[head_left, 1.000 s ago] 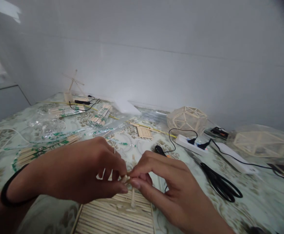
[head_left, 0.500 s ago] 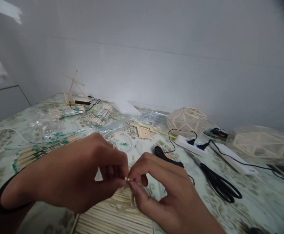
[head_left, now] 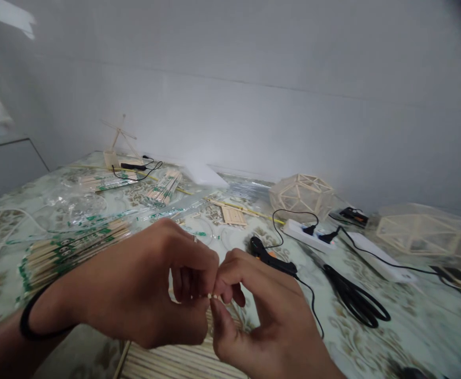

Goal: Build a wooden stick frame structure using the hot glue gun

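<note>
My left hand (head_left: 147,287) and my right hand (head_left: 262,310) meet at the lower middle, fingertips pinched together around small pale wooden pieces (head_left: 211,296). Only the pieces' tiny light ends show between the fingers; the rest is hidden. Below both hands lies a flat panel of wooden sticks (head_left: 167,363) laid side by side. A black glue gun (head_left: 272,258) rests just beyond my right hand, its cord running down beside it. Bundled sticks in green-marked plastic (head_left: 76,245) lie behind my left wrist, which wears a black band.
Black-handled scissors (head_left: 356,297) and a white power strip (head_left: 307,235) with plugs are at the right. Stick-framed shapes (head_left: 301,195) stand near the wall. More stick bundles (head_left: 165,188), a small stick panel (head_left: 233,215) and a stick model (head_left: 111,158) lie farther back.
Both hands have shifted slightly, the left one to the right, and their fingertips are closer together. An upright stick seen earlier below the fingers is now mostly hidden. More of the glue gun's cord shows.
</note>
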A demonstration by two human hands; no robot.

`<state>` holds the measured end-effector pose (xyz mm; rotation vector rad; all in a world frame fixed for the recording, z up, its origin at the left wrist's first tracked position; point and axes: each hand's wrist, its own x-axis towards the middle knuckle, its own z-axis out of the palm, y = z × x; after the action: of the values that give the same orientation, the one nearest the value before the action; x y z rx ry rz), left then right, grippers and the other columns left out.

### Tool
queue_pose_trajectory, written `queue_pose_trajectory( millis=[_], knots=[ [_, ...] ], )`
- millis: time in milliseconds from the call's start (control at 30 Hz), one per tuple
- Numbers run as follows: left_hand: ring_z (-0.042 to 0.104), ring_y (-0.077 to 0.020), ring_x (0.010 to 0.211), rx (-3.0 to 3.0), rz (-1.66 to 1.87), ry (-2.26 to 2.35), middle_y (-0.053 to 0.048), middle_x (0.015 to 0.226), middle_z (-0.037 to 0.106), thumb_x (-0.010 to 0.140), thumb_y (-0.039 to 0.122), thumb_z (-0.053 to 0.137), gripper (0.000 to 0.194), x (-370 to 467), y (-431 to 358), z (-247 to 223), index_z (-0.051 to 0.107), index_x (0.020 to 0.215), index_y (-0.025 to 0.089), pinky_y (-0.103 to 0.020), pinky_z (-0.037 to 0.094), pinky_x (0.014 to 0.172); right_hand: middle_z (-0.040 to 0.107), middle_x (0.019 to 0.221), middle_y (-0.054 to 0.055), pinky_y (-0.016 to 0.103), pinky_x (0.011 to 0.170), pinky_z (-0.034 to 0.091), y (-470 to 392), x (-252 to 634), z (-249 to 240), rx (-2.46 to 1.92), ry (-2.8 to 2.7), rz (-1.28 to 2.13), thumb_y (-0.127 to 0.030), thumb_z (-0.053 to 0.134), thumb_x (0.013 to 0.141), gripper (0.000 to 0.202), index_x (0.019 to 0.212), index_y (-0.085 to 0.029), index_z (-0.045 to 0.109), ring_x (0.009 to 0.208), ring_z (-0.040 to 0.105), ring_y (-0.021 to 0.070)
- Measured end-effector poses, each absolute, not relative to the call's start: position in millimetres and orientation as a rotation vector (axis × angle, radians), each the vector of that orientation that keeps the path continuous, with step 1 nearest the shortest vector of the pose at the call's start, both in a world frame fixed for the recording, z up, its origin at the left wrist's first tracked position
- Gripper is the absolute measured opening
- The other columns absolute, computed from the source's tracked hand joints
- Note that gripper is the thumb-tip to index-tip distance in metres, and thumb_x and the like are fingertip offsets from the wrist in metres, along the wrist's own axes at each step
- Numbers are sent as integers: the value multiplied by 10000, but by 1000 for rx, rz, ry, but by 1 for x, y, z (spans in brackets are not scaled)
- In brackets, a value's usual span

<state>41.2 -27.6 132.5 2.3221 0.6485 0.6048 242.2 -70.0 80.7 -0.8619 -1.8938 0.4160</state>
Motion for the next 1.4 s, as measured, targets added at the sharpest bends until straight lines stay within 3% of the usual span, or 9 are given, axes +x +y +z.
queue_pose_trajectory(
  millis=[333,633,833,967,1200,1400],
  knots=[
    [550,-69,537,2283,634,849,53,579,643,742,153,687,107,52,-34,129,634,653,177,-165,369,494,549,640,-49,230,512,443,-68,235,76,-938,-1789,467,-134,583,759,151,715,-239,484,572,537,108],
    [480,-42,505,2325,586,775,83,571,586,712,78,586,126,53,-33,129,651,670,177,-191,338,490,538,611,-66,215,502,417,-72,235,71,-975,-1725,621,-151,610,748,164,673,-235,490,542,513,94],
    [450,-54,548,2493,504,807,90,575,529,664,54,592,138,45,-30,126,556,664,187,-212,313,510,723,718,-44,205,637,488,-65,261,105,-1016,-2040,738,-225,680,964,188,780,-220,722,660,664,90],
    [449,-74,566,2564,330,808,79,600,539,652,66,595,172,45,-29,122,474,655,188,-242,289,521,757,703,-52,219,594,477,-61,276,118,-1120,-2068,666,-255,677,997,224,791,-239,763,619,673,94],
    [545,-87,573,2516,354,825,66,616,624,689,40,602,162,46,-28,120,588,694,201,-224,341,545,764,658,-44,228,526,453,-63,281,109,-1180,-2192,760,-159,759,915,171,785,-252,822,566,669,117],
    [611,-86,557,2457,405,798,50,658,722,769,57,654,165,44,-29,121,723,807,202,-201,405,556,648,524,-57,196,440,355,-68,270,107,-1234,-2112,1009,-138,748,900,209,712,-223,783,482,588,99]
  ],
)
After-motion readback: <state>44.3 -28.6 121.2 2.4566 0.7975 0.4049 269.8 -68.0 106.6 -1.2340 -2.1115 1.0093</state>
